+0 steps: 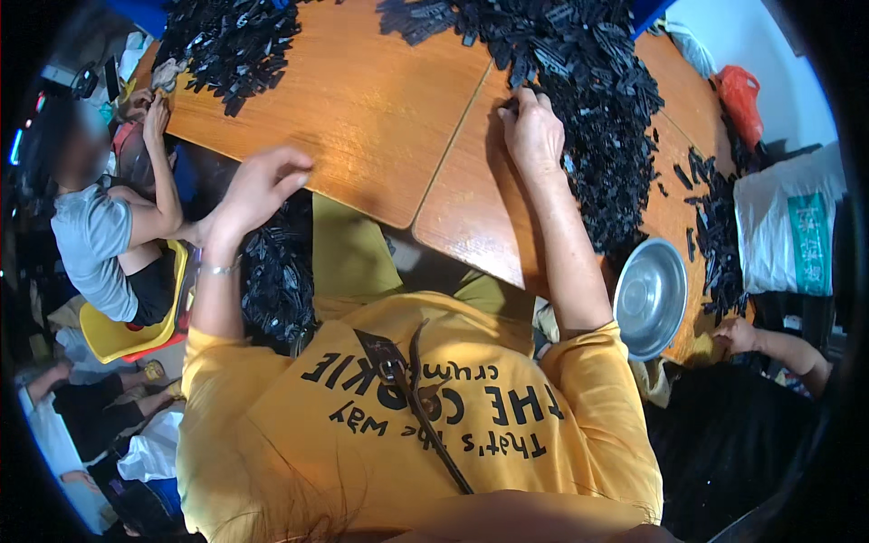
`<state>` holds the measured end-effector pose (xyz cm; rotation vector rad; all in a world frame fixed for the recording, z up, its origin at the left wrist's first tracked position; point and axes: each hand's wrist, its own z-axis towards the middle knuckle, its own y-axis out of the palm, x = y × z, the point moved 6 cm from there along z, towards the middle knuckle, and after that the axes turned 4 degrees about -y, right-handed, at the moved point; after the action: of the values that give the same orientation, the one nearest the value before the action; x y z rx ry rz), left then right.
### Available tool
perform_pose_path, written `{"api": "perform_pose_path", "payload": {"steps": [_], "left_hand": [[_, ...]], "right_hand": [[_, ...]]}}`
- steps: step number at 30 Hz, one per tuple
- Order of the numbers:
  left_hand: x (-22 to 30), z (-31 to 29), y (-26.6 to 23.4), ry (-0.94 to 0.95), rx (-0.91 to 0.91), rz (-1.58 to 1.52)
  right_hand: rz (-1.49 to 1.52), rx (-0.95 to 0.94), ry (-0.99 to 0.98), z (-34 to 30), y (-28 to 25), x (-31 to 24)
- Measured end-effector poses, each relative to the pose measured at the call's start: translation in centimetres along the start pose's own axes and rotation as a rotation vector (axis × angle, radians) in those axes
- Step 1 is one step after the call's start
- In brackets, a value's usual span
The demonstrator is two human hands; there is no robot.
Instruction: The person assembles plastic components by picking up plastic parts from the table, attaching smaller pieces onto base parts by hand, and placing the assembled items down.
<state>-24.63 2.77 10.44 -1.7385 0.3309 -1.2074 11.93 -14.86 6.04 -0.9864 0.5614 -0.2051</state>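
My left hand [261, 185] hovers at the near edge of the wooden table [362, 109], above a heap of black pieces [276, 271] lying lower down beside my leg. Its fingers curve loosely, apart from the thumb, and nothing shows between them. At the left rim of a large pile of small black plastic pieces [602, 136], my right hand [534, 136] rests with fingers bent together and tips down. Whatever those fingertips pinch is hidden behind the hand.
Another black pile [231, 50] lies at the far left. A metal bowl [650, 299] sits to the right, near more scattered pieces [721, 240]. One person [113, 217] sits on a yellow chair [118, 330] at left; another person's hand [738, 335] is at right. A red bag [740, 101] stands far right.
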Motion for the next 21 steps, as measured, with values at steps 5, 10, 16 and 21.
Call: {"api": "perform_pose_path", "payload": {"steps": [5, 10, 16, 21], "left_hand": [[1.9, 12.9, 2.7, 0.079, 0.283, 0.032], [3.0, 25.4, 4.6, 0.030, 0.455, 0.179], [3.1, 30.0, 7.1, -0.038, 0.542, 0.293], [3.2, 27.8, 8.2, 0.078, 0.559, 0.270]], "right_hand": [[-0.104, -0.114, -0.028, 1.3, 2.3, 0.0], [-0.007, -0.131, -0.160, -0.3, 2.1, -0.5], [0.088, -0.096, -0.175, -1.7, 0.7, -1.6], [0.264, 0.057, -0.194, -2.5, -0.6, -1.6]]}}
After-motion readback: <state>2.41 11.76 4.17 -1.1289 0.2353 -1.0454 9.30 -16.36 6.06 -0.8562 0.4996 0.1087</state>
